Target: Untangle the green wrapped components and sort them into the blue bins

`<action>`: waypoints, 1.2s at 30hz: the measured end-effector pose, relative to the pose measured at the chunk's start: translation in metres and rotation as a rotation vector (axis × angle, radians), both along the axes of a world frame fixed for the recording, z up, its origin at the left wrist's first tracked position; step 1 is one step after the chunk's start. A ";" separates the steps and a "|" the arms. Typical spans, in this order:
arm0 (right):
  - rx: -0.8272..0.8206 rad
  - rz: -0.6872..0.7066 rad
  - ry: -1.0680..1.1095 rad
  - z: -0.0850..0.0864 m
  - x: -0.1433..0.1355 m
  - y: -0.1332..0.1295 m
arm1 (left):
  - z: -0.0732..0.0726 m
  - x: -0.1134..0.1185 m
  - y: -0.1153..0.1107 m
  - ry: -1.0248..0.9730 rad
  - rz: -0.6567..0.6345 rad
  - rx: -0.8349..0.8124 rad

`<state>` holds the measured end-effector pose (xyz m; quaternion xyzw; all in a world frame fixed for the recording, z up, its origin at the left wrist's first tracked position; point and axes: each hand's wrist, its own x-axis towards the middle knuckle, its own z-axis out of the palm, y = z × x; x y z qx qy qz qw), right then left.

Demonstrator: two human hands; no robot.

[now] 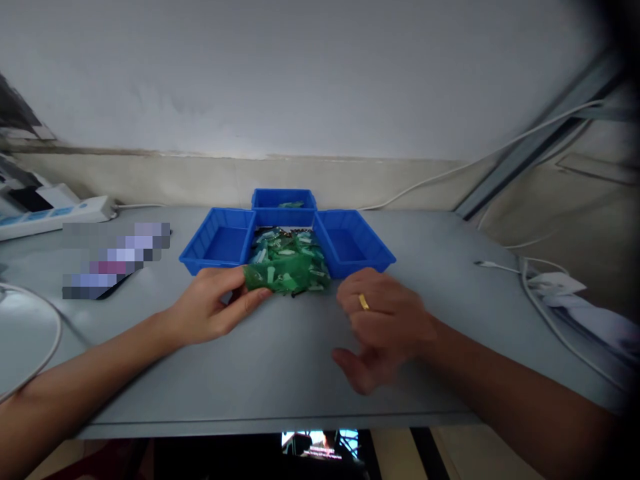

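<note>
Between the blue trays lies a pile of small green and whitish translucent pieces (286, 248), some dark bits among them. Along its near side, a translucent green plastic bag (295, 272) with small pale pieces showing through is pinched at its left edge by my left hand (220, 300), thumb in front. My right hand (383, 323) wears a gold ring and hovers near the right tray's front corner. Its thumb stands away from the bent fingers, and no held thing shows; the fingertips are partly hidden and slightly blurred.
The left blue tray (217, 268) and right blue tray (357, 270) flank the pile. Behind, the back blue tray (285, 217) holds a few green pieces. A pixelated phone-like object (117, 261), a power strip (85, 212) and a white cable (550, 320) lie around the grey table (280, 373).
</note>
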<state>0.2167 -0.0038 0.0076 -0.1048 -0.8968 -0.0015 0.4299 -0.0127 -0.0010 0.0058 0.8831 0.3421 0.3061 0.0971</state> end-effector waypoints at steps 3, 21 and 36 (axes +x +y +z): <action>0.108 0.004 -0.059 0.001 0.002 -0.002 | 0.001 0.001 0.000 0.027 -0.001 0.000; -0.027 -0.303 -0.383 -0.004 -0.012 0.010 | -0.002 0.003 0.002 0.054 0.033 -0.030; 0.002 -0.213 -0.341 -0.002 -0.013 0.011 | -0.002 0.004 0.004 -0.012 0.111 0.035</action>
